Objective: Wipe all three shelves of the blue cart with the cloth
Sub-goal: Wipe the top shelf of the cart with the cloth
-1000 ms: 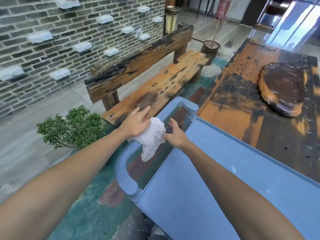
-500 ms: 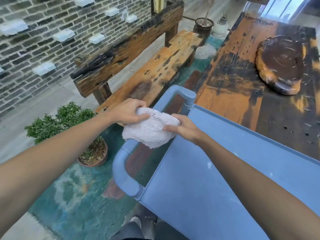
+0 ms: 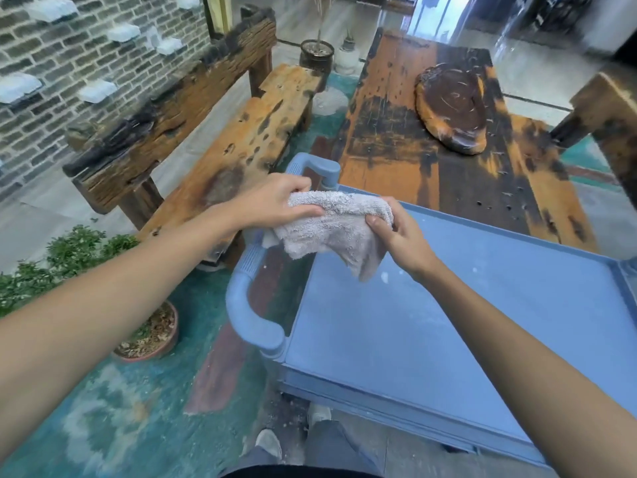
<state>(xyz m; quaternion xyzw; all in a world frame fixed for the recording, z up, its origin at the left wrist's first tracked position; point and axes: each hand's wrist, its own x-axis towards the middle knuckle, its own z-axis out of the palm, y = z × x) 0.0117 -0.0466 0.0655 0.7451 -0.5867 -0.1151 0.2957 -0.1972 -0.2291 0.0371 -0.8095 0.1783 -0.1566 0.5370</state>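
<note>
A pale grey terry cloth [image 3: 336, 232] hangs in the air between both hands, above the left end of the blue cart's top shelf [image 3: 448, 322]. My left hand [image 3: 275, 201] grips the cloth's left end, fingers curled over it. My right hand [image 3: 396, 232] pinches its right end with thumb and fingers. A loose corner of the cloth droops toward the shelf. The shelf surface is dusty with small white specks. The cart's blue handle [image 3: 248, 305] curves out at its left end. The lower shelves are hidden under the top one.
A worn wooden table [image 3: 431, 139] with a round wood slab [image 3: 455, 112] stands just behind the cart. A rustic wooden bench [image 3: 241, 132] is at the left, a potted green shrub [image 3: 69, 263] on the teal floor beside it. My feet [image 3: 296, 432] are below.
Both hands have carried the cloth from the cart's handle rightward over the top shelf's left end. The cloth has been spread wider between them. The view has tilted down.
</note>
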